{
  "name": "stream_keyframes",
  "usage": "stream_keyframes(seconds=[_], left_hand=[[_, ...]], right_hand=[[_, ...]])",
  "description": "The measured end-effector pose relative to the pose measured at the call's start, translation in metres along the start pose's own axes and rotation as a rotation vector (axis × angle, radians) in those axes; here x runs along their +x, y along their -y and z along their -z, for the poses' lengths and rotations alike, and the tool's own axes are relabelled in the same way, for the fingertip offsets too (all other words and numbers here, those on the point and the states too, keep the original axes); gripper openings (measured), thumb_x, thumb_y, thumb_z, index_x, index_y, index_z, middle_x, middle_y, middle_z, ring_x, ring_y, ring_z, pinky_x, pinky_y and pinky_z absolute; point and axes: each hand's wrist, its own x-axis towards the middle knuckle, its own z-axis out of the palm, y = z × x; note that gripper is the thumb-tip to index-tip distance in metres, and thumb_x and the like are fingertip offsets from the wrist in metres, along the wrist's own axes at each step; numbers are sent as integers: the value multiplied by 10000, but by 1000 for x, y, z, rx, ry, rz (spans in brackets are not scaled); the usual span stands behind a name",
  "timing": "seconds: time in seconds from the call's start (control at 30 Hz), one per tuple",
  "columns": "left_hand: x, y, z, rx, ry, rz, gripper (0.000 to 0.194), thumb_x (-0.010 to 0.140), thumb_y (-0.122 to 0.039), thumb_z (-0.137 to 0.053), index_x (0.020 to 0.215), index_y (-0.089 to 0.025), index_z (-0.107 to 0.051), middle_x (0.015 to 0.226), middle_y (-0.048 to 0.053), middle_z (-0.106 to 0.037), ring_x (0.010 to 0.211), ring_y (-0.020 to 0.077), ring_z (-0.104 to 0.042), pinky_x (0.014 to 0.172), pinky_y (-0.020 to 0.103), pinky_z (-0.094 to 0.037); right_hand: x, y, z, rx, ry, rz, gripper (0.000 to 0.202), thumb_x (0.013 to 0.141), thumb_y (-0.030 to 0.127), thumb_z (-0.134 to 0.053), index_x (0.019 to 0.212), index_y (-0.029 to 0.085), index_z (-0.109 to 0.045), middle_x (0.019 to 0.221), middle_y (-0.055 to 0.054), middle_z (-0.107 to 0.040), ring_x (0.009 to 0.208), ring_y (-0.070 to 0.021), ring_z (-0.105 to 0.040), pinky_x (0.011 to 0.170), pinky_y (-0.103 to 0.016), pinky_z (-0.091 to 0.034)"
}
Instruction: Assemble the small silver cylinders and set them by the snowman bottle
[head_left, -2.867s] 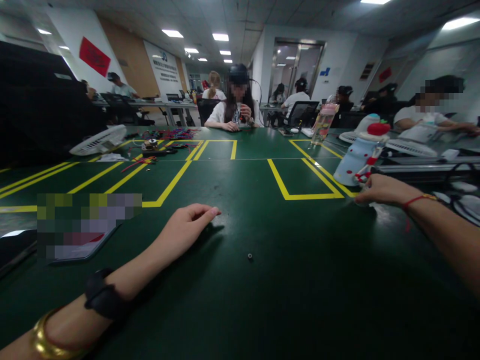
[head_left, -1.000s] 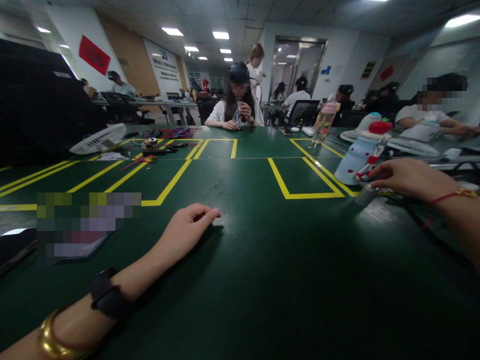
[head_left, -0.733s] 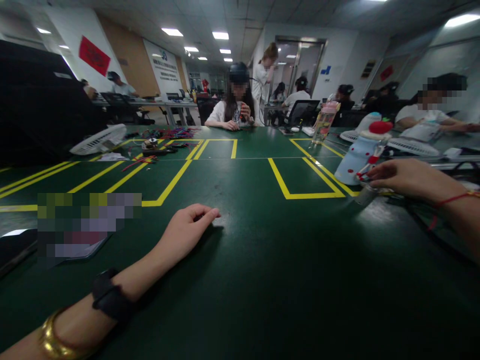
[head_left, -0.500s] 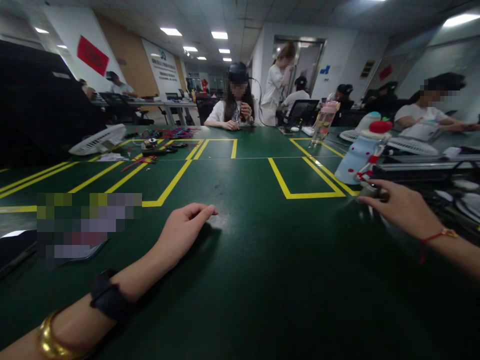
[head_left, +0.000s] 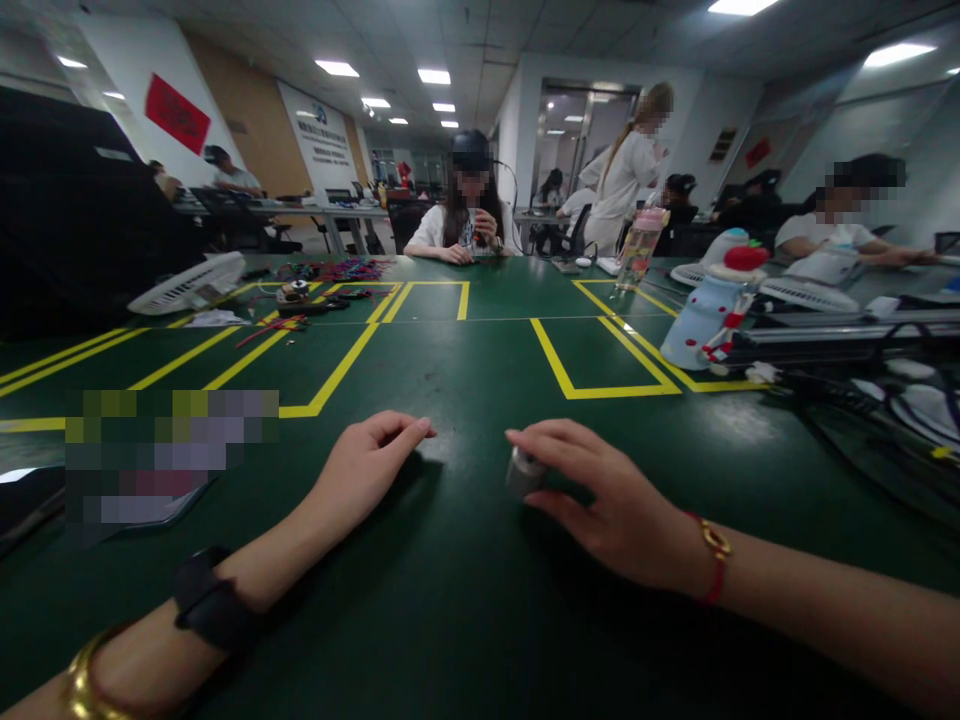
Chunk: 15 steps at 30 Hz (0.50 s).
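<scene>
My right hand (head_left: 611,495) holds a small silver metal cylinder (head_left: 523,474) between thumb and fingers, at the middle of the green table (head_left: 465,620). The cylinder stands about upright, low over the table or on it; I cannot tell which. To its left my left hand (head_left: 369,458) rests on the table, its fingers curled in and the thumb close to the index finger. Nothing shows in this hand, and its inner side is hidden. A dark band and a gold bangle circle the left arm, a red cord bracelet the right wrist.
A pale blue bottle (head_left: 697,322) stands at the right, beside black rails and tangled cables (head_left: 862,410). Further back is a clear bottle with a pink lid (head_left: 642,250). Loose wires (head_left: 337,270) and a white fan (head_left: 187,283) lie back left. A person (head_left: 457,220) sits opposite.
My right hand has brought the metal cylinder leftward from beside the blue bottle to the table's middle. My left hand is nearly still. The standing person behind has moved right.
</scene>
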Motion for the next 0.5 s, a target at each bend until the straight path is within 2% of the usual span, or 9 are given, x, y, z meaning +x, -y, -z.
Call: stream_keyframes(seconds=[0.13, 0.27, 0.3, 0.37, 0.43, 0.5], left_hand=[[2, 3, 0, -1, 13, -43, 370, 863, -512, -503, 867, -213, -720, 842, 25, -705, 839, 233, -635, 742, 321, -434], [0, 2, -3, 0, 22, -75, 331, 874, -485, -513, 898, -218, -706, 853, 26, -684, 822, 220, -617, 736, 329, -443], [-2, 0, -5, -1, 16, -105, 310, 880, -467, -516, 931, -222, -698, 882, 26, -675, 823, 212, -608, 736, 327, -446], [-8, -6, -7, -3, 5, -202, 258, 895, -414, -526, 1010, -237, -673, 952, 24, -647, 833, 193, -590, 730, 315, -450], [-18, -14, -9, -19, 27, -327, 228, 905, -352, -535, 1084, -260, -641, 1004, 18, -618, 854, 176, -576, 739, 302, -457], [-29, -23, -11, -64, 101, -426, 244, 920, -303, -525, 1149, -283, -608, 1042, 12, -606, 907, 168, -572, 800, 299, -460]], right_hand=[[4, 11, -23, 106, 120, -17, 499, 860, 175, -540, 1335, 310, -469, 1277, -16, -507, 1124, -107, -502, 984, -272, -436], [-3, 3, -27, 145, 56, -92, 696, 782, 258, -664, 1401, 307, -351, 1273, -24, -524, 1116, -129, -513, 1001, -322, -420], [-5, 2, -28, 162, 35, -115, 706, 761, 282, -689, 1387, 292, -363, 1257, -29, -537, 1103, -135, -523, 996, -329, -422], [-5, 2, -28, 216, 27, -160, 584, 746, 302, -703, 1282, 266, -474, 1198, -31, -573, 1060, -139, -548, 966, -330, -436], [-2, 5, -27, 369, 35, -232, 447, 749, 292, -702, 1165, 245, -546, 1110, -26, -610, 998, -132, -575, 918, -317, -455], [3, 7, -24, 678, 27, -372, 429, 727, 286, -726, 1111, 226, -543, 1046, -20, -627, 940, -122, -598, 870, -299, -476]])
